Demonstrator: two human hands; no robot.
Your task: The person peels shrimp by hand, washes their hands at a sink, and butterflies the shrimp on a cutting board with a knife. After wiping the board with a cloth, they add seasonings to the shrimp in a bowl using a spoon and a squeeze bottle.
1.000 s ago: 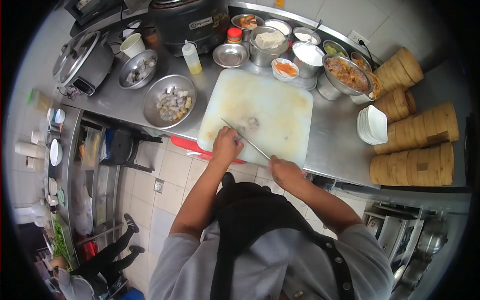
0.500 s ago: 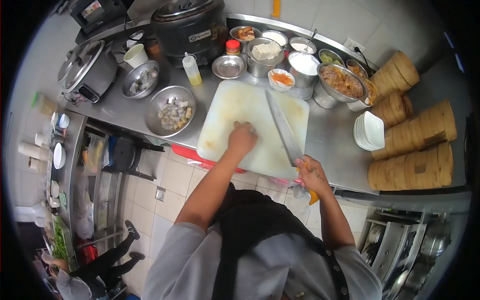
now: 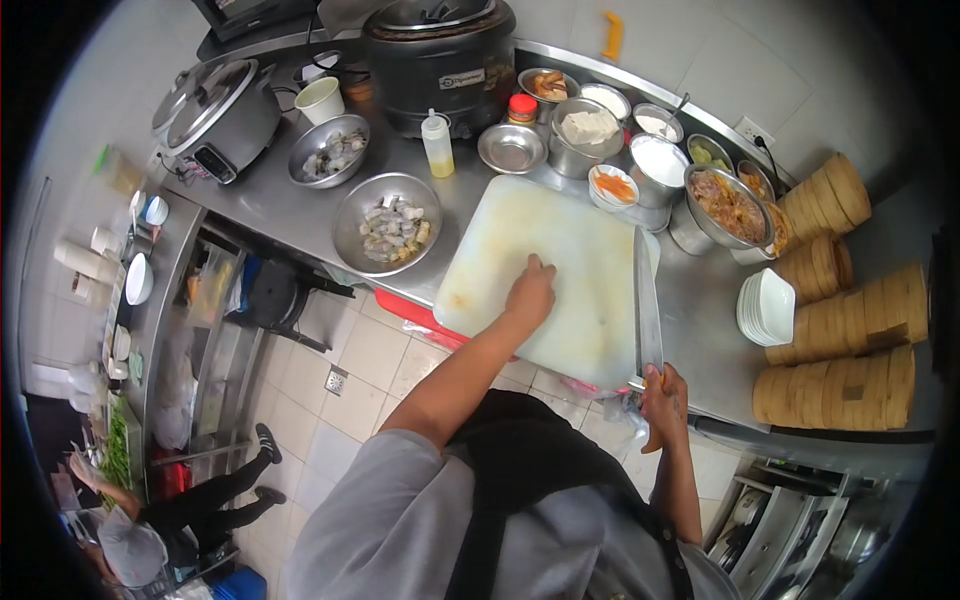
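Observation:
My left hand (image 3: 532, 292) is over the middle of the white cutting board (image 3: 590, 245), its fingers curled together. Whatever may be between those fingertips is hidden. In my right hand (image 3: 664, 398) is the handle of a long kitchen knife (image 3: 648, 310), at the board's near right corner. The blade points away from me along the board's right edge. Left of the board stands a steel bowl (image 3: 350, 235) of peeled shrimp (image 3: 394, 230). A second steel bowl (image 3: 325, 178) behind it holds more greyish shrimp.
Behind the board are a squeeze bottle (image 3: 437, 145), an empty steel dish (image 3: 512, 160), a bowl of orange strips (image 3: 614, 187) and several ingredient pots. White dishes (image 3: 765, 308) and bamboo steamers (image 3: 835, 388) stand at right. Another person (image 3: 140, 545) is at lower left.
The knife has swung from across the board out to its right edge, with my right hand lower and further right. My left hand stays over the board. The whole view has shifted.

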